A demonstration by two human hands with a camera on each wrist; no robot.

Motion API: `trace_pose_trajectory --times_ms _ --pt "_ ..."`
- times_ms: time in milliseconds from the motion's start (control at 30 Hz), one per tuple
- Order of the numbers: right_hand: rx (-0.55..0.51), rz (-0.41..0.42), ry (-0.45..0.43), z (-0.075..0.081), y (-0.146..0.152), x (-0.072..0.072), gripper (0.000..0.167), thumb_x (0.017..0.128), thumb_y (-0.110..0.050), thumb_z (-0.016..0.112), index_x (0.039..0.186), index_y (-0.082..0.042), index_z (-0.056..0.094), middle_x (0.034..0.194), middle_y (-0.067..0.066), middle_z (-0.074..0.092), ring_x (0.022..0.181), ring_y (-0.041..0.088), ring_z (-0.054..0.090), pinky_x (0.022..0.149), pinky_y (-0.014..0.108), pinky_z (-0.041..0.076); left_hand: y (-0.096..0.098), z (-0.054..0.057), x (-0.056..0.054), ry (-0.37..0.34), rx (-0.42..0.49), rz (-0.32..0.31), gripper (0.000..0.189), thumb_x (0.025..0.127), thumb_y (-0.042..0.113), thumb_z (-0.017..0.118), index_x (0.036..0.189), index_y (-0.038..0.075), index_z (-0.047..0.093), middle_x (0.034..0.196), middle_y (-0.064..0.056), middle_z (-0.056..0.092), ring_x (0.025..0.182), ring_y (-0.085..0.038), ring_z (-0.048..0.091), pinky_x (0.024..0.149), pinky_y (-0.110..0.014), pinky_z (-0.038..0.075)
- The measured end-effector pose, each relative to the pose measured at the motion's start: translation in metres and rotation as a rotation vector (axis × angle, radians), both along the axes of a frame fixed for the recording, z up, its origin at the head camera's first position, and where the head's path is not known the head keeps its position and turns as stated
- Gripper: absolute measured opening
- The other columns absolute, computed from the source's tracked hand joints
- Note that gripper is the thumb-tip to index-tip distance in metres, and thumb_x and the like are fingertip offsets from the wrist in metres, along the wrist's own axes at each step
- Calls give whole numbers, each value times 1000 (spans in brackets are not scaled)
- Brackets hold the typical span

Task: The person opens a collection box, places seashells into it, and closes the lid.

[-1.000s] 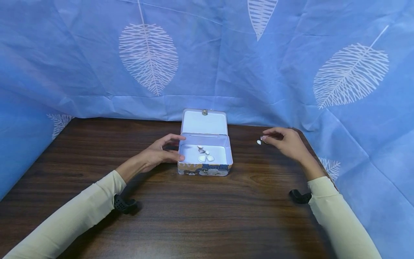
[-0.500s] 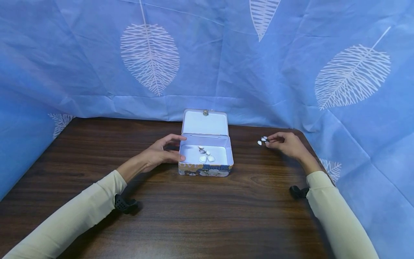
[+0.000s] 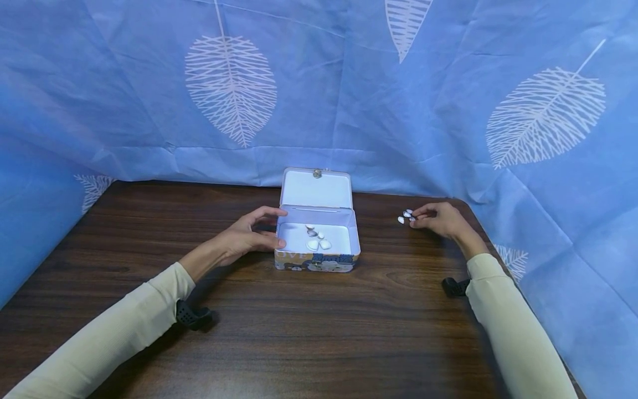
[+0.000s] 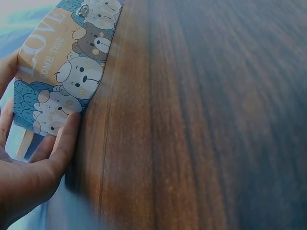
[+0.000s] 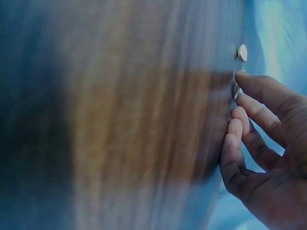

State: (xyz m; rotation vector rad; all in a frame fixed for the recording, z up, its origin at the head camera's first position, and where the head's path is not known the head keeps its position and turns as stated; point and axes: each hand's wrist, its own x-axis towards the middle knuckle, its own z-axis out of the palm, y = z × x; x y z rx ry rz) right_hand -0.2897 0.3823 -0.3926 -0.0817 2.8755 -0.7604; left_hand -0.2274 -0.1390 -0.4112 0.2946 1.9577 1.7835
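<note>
My left hand [image 3: 249,230] grips the left side of an open tin box [image 3: 316,262], printed with cartoon bears and "LOVE" lettering, as the left wrist view shows. Several small seashells [image 3: 325,244], white and brownish, lie on its white floor. Over at the right of the table, my right hand [image 3: 441,221] has thumb and index finger closed around a small shell [image 5: 235,91], partly hidden by the fingertips. Just left of those fingertips lie more white seashells [image 3: 401,220]. One pale shell [image 5: 242,53] stands out beyond the thumb in the right wrist view.
The box's hinged lid [image 3: 316,188] stands raised at the back, near a blue leaf-print curtain [image 3: 309,111]. Dark wood tabletop [image 3: 319,332] extends in front of the box. The table's right edge runs close beside my right hand.
My right hand has drawn back slightly to the right and its fingers have come together, uncovering shells beside them. Its forearm has shifted forward and left. The left hand stays on the box.
</note>
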Motion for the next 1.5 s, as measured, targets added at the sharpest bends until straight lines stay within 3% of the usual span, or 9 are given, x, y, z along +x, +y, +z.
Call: trace_pose_trajectory --times_ms 233,600,700,900,1300,1500 --pt "29 -13 1 3 -6 -4 45 104 -37 82 134 -3 79 125 19 76 112 35 63 104 57 52 -3 -1 0 -4 -11 9 82 97 7 88 169 18 48 179 -20 29 163 -44 39 119 -50 56" --pt "26 -2 -1 2 -8 -1 38 105 -35 81 127 -4 80 137 25 71 117 38 60 109 63 49 -4 -3 0 -12 -8 16 82 97 7 88 168 19 49 178 -21 30 162 -44 39 121 -51 55" --pt "37 23 25 2 -6 -1 37 105 -36 82 124 -4 81 133 23 75 112 34 61 103 56 52 -4 -3 0 -16 -8 16 82 97 7 88 168 19 49 179 -21 30 162 -44 39 122 -53 55" --pt "22 75 110 5 -4 2 31 102 -30 86 118 -4 83 109 14 82 91 16 66 84 32 51 -4 -1 -1 -15 -3 13 82 97 6 87 168 18 48 179 -21 29 162 -44 39 122 -53 54" --pt "-63 102 146 2 -14 15 29 103 -24 85 123 -3 82 115 18 84 92 9 73 77 20 54 -1 2 1 -23 -1 12 82 98 3 86 169 17 48 179 -20 28 163 -43 38 125 -56 51" --pt "-86 103 183 3 -27 24 32 104 -27 84 127 -6 83 116 16 85 94 11 76 78 20 57 0 3 1 -14 -4 0 81 98 5 86 169 19 48 179 -20 29 160 -44 42 124 -56 52"
